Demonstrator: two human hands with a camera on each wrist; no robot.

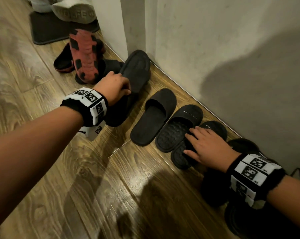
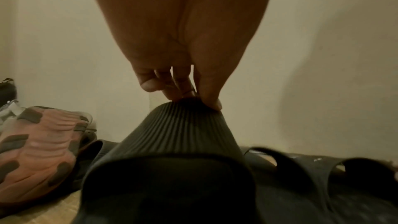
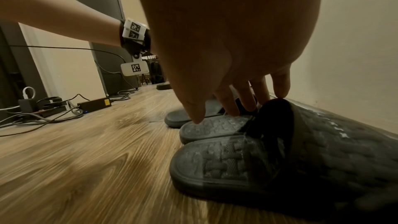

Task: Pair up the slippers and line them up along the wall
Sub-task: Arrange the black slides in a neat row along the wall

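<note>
Black ribbed slipper (image 2: 172, 142) pinched by left-hand fingers (image 2: 210, 91) (tilted, off floor).

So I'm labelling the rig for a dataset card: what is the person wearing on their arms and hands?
Both forearms are bare, with no sleeves or gloves. Each wrist carries a black band faced with white blocks bearing square black-and-white tags. A small white tagged unit hangs under the left wrist.
</note>
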